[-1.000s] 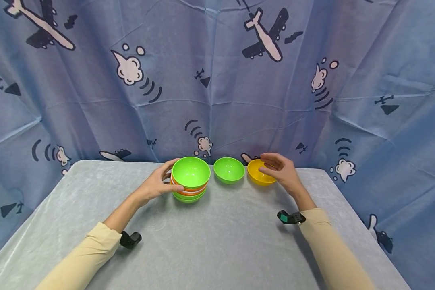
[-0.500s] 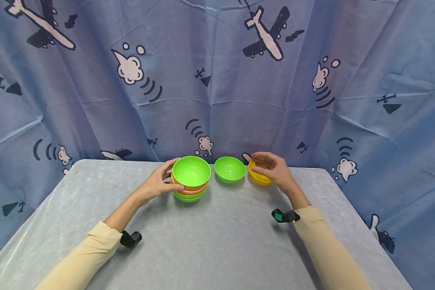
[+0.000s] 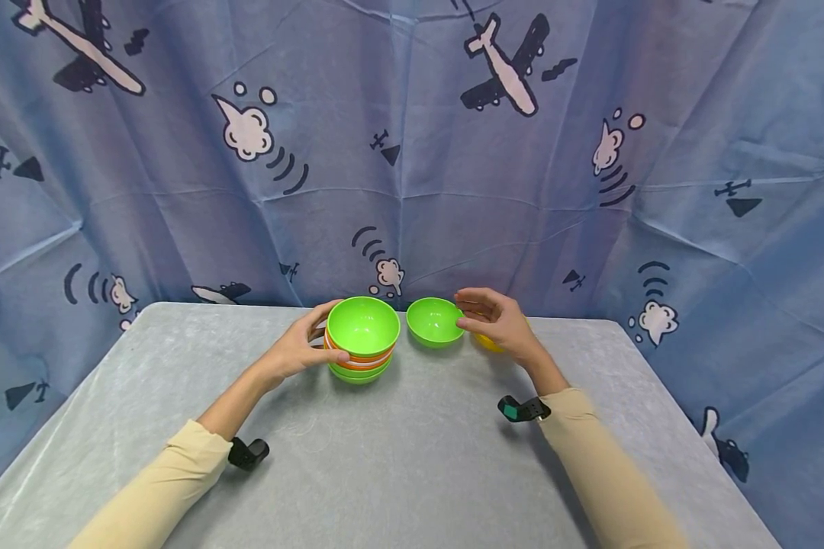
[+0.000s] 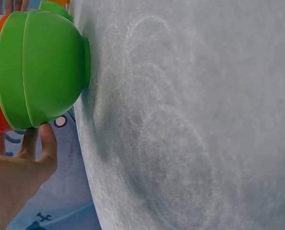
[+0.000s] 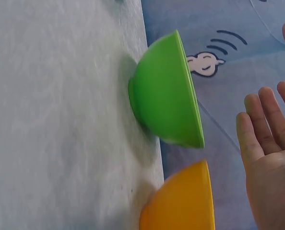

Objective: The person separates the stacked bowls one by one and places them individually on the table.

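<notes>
- Judging by how things lie, the nesting looks well along: most of the bowls you have in view sit in one upright stack [image 3: 359, 366] near the far edge of your desk [image 3: 412, 457], just to the 11 o'clock side of its middle.
- That stack shows green at the top and bottom, with orange and white bands between; you can't count every bowl from the rims.
- Two bowls are left outside it, as far as you can see. The green bowl [image 3: 435, 323] stands upright at about 3 o'clock from the stack, near it but apart.
- The yellow bowl [image 5: 183, 203] is just beside the green one, again toward 3 o'clock, and partly hidden from above.
- Your left grip [image 3: 297, 348] is holding the stack, curled around its 9 o'clock side.
- Your right grip [image 3: 497, 320] is wide and holds nothing, its fingers [image 5: 277, 117] extended. From above it covers part of the yellow bowl and overlaps the green bowl's 3 o'clock rim, but your right wrist view shows a gap to both.
</notes>
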Motion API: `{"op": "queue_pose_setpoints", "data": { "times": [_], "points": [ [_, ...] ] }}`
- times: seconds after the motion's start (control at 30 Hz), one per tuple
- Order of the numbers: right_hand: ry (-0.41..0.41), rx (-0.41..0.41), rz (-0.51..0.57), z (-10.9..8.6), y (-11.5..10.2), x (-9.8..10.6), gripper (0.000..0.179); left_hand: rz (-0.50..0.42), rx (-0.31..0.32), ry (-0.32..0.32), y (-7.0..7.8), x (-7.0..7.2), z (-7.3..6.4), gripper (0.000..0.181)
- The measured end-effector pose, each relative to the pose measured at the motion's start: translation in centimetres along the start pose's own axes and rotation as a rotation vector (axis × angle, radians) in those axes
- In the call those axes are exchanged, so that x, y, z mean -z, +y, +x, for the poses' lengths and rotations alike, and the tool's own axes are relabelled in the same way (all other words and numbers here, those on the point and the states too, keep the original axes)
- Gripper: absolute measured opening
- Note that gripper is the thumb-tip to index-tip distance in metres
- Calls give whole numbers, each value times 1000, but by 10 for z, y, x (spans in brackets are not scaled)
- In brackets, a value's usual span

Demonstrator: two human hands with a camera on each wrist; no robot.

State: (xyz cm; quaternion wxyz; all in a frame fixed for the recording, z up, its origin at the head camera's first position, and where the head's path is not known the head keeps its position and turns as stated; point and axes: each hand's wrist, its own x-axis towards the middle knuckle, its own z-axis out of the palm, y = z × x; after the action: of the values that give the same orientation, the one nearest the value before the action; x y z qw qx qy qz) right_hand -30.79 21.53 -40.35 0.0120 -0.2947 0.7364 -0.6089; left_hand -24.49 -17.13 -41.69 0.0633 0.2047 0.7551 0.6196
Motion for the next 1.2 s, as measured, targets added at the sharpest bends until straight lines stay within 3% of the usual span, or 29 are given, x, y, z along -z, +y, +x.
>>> {"op": "queue_pose_setpoints", "data": {
  "times": [0.83, 1.2],
  "points": [
    [-159, 43, 102, 28, -7, -58, 61, -5, 0, 1, 0, 0, 0, 89],
    [-238, -2, 94, 34, -13, -79, 78, -5, 8, -1, 0, 0, 0, 89]
  ]
}}
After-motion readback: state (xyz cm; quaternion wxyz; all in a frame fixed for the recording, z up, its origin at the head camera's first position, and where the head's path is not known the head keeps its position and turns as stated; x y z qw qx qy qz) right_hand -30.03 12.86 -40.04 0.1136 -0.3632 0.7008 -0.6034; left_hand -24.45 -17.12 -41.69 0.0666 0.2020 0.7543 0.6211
